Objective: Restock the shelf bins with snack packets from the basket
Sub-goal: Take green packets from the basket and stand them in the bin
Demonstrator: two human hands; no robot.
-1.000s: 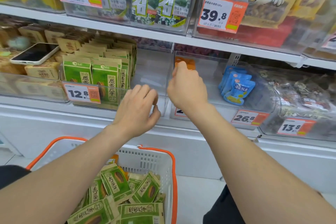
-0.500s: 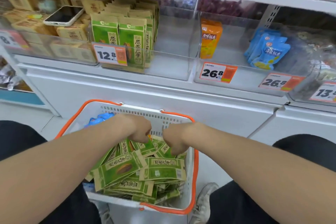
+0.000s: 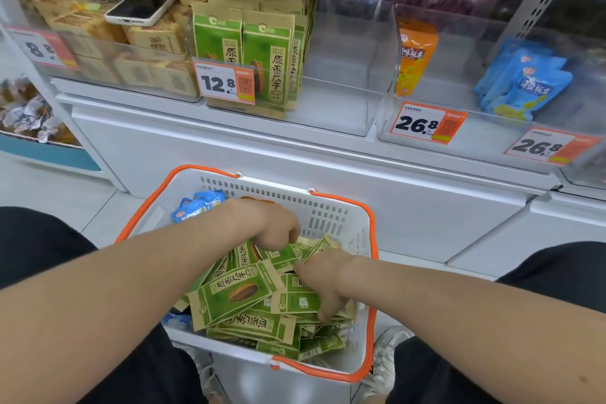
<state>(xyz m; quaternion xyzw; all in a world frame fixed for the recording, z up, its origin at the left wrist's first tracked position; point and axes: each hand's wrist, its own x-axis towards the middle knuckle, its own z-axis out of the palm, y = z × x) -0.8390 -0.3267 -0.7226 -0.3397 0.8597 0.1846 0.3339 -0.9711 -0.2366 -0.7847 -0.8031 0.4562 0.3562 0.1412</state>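
Both hands are digging into a white perforated plastic basket (image 3: 328, 203) with orange handles, the left hand (image 3: 273, 228) curling its fingers round flat, glossy green sunflower-seed packets (image 3: 239, 295) and the right hand (image 3: 324, 279) clutching more just beside it. Above the hands, matching packets (image 3: 269, 62) are standing upright in a clear acrylic shelf bin (image 3: 344, 82).

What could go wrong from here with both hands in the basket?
1. The green paper snack packets lie criss-crossed in the white plastic basket with orange rim; a bunch taken by the left hand and right hand may shed packets or reach the clear plastic shelf bin facing mixed ways.
2. Blue foil pouches share the basket and could get mixed in.
3. The white-cased smartphone lies on tan paper packets beside that bin; a passing arm might knock it.
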